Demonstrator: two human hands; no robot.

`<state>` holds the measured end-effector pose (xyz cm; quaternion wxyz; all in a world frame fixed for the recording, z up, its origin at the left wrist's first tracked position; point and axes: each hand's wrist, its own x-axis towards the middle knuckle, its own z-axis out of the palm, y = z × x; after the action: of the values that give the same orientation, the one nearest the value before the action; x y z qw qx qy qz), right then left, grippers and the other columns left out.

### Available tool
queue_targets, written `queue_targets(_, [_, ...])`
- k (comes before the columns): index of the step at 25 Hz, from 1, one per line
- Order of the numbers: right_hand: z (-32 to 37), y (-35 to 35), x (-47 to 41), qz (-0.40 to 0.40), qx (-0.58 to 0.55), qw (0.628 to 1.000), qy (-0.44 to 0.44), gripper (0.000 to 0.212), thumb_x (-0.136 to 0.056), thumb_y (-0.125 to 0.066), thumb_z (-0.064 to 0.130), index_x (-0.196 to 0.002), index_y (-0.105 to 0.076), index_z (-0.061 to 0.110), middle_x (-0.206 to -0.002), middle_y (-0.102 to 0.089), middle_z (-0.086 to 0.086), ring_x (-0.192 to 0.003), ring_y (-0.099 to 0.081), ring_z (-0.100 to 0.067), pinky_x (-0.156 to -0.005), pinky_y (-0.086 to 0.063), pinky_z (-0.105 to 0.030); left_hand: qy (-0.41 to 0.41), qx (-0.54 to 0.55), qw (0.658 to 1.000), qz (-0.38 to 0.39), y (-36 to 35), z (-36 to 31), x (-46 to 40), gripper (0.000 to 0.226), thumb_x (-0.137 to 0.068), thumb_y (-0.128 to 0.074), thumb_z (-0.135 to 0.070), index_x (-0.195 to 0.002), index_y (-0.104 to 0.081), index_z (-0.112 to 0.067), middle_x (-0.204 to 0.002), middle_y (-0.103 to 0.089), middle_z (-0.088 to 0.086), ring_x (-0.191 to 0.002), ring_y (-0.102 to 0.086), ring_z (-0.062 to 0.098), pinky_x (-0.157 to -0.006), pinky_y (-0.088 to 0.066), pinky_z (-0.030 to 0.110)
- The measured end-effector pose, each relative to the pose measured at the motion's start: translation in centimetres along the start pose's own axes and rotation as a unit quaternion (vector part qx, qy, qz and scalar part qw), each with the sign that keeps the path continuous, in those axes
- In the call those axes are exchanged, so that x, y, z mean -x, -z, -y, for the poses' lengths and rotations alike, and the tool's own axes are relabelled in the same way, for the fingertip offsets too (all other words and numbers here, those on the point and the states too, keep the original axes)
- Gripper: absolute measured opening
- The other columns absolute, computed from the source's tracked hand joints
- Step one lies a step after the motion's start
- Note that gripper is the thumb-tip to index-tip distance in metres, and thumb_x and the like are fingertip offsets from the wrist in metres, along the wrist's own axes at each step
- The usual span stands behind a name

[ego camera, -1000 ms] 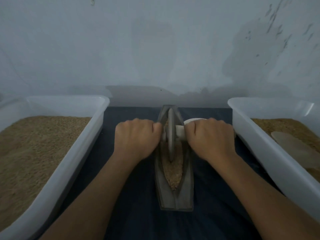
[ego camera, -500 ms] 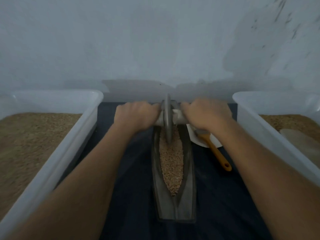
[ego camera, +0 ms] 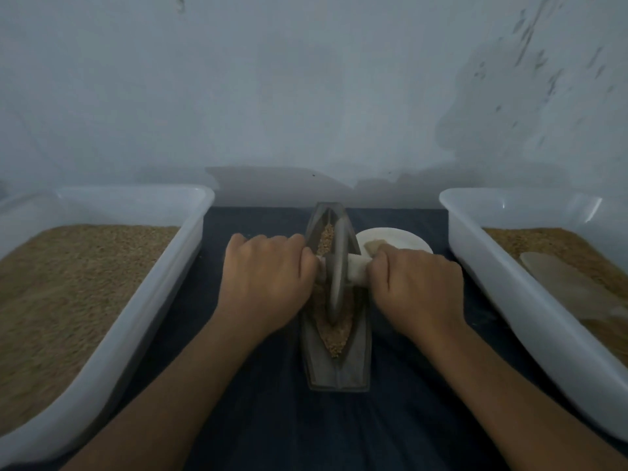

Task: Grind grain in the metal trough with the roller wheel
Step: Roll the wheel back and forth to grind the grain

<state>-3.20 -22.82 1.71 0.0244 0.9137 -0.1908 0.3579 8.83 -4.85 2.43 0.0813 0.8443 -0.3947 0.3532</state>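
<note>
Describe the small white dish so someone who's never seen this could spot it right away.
Between the two big white tubs of grain lies a metal trough. The small white dish sits just right of its far end, behind the right hand: round, shallow, far smaller than the tubs.

So the whole setup sits on a dark blue cloth (ego camera: 258, 419). Dead center is the metal trough (ego camera: 353, 365), running lengthwise away from the viewer. A white plate (ego camera: 397, 237) lies just right of its far end. Big white plastic tubs sit at the left edge (ego camera: 142, 300) and right edge (ego camera: 509, 287).
</note>
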Motion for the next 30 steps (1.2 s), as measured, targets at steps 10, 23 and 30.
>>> queue_targets(10, [-1.0, -4.6, -14.2, 0.39, -0.01, 0.92, 0.025, 0.014, -0.106, -0.043, 0.015, -0.098, -0.054, 0.011, -0.082, -0.056, -0.004, -0.062, -0.049, -0.015, -0.053, -0.038, -0.025, 0.08, 0.187, 0.888, 0.412, -6.0, 3.9, -11.7, 0.03, -0.101, -0.035, -0.028, -0.096, -0.059, -0.012, -0.092, -0.068, 0.021, -0.058, -0.062, 0.032, -0.049, -0.046, 0.036])
queue_targets(23, [0.3, 1.5, 0.5, 0.1, 0.052, 0.994, 0.004, 0.048, -0.095, -0.004, 0.042, -0.076, -0.046, 0.028, -0.062, -0.044, 0.007, -0.05, -0.032, -0.011, -0.05, -0.022, -0.031, -0.028, 0.006, 1.0, -0.003, 0.8, -0.1, 0.5, 0.035, -0.097, -0.057, -0.022, -0.065, -0.043, -0.021, -0.055, -0.044, -0.005, -0.045, -0.042, 0.022, -0.054, -0.037, 0.035])
queue_targets(30, [0.8, 1.5, -0.4, -0.011, 0.012, 0.998, 0.059, 0.047, -0.1, -0.024, 0.038, -0.058, -0.04, 0.025, -0.052, -0.033, 0.011, -0.044, -0.028, -0.009, -0.049, -0.016, -0.026, 0.057, 0.042, 0.995, 0.068, 0.5, 0.3, 1.7, 0.038, -0.104, -0.023, -0.038, -0.075, -0.042, -0.022, -0.063, -0.041, -0.008, -0.056, -0.044, 0.016, -0.061, -0.04, 0.037])
